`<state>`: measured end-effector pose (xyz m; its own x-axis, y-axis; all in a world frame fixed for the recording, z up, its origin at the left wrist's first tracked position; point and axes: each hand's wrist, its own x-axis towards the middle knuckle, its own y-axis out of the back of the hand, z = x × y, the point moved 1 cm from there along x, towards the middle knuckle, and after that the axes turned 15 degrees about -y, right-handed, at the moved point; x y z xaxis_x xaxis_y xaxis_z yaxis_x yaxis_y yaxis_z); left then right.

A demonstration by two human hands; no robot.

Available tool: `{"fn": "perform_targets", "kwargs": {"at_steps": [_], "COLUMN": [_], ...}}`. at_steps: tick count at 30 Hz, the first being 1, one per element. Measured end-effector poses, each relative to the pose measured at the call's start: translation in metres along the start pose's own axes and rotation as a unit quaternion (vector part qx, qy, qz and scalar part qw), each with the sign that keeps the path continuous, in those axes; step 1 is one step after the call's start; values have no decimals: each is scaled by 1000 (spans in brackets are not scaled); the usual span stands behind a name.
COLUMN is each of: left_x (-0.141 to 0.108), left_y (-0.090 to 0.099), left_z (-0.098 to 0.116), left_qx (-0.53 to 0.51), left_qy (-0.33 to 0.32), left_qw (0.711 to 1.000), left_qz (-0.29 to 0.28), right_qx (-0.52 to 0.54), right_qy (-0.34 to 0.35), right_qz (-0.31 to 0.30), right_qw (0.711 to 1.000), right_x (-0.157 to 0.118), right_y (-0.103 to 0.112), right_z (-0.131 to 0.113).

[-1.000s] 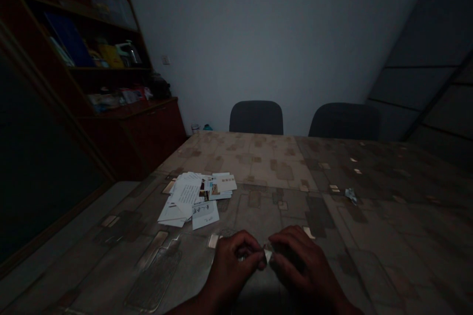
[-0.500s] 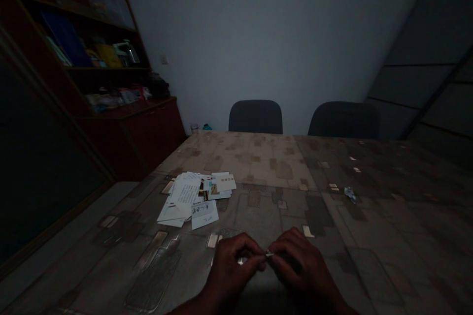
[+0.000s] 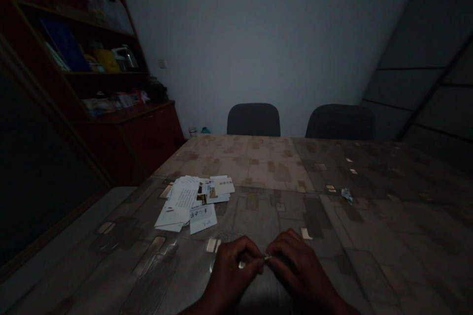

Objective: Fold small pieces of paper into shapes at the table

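Observation:
Near the table's front edge, my left hand and my right hand meet fingertip to fingertip. Between the two pinches sits a tiny pale piece, too small and dark to name. Both thumbs and forefingers are pressed together around it. Beyond my left hand lies a loose pile of white printed cards and papers, some with pictures. A small crumpled silvery scrap rests on the table farther to the right.
The patterned cloth of the table reflects light in places. Two dark chairs stand behind its far edge. A reddish shelf cabinet is at the left, with a glass near the table's far left corner.
The view has shifted slightly, so the table and papers appear a little lower and to the left. Both hands keep their pinch, and the tiny piece between them looks slightly turned.

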<state>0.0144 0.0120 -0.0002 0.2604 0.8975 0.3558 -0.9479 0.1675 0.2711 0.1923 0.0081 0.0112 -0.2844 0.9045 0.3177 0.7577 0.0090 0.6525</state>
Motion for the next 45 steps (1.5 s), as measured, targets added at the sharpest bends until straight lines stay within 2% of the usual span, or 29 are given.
{"fn": "perform_targets", "kwargs": {"at_steps": [4, 7, 9, 14, 24, 28, 31, 34, 38, 42, 45], "left_x": [2, 3, 3, 2, 7, 7, 7, 7, 6, 4, 3], "left_y": [3, 7, 9, 14, 20, 20, 21, 23, 24, 26, 26], "left_z": [-2, -1, 0, 3, -2, -2, -1, -2, -7, -11, -11], "left_qx": [115, 195, 211, 194, 105, 89, 76, 57, 37, 55, 76], "left_qy": [-39, -70, -85, -101, -27, -16, -20, -15, -16, -50, -71], "left_qw": [992, 977, 971, 973, 994, 996, 997, 998, 999, 997, 995], "left_qz": [-26, -55, -70, -75, 12, 20, 21, 20, 12, 4, -6], "right_qx": [-2, -16, -19, -19, -49, -44, -31, -8, -15, -65, -103], "right_qy": [-53, -63, -60, -42, -66, -73, -78, -106, -172, -195, -237], "right_qz": [-1, 2, 4, -4, -58, -56, -53, -53, -56, -24, 62], "right_qw": [999, 998, 998, 999, 995, 995, 995, 993, 983, 978, 964], "right_x": [1, 1, 1, 0, 4, 5, 8, 11, 9, -9, -27], "right_y": [5, 7, 7, 3, -8, -10, -3, 14, 53, 112, 166], "right_z": [0, 1, 2, 5, 12, 13, 10, 9, 22, 63, 109]}}
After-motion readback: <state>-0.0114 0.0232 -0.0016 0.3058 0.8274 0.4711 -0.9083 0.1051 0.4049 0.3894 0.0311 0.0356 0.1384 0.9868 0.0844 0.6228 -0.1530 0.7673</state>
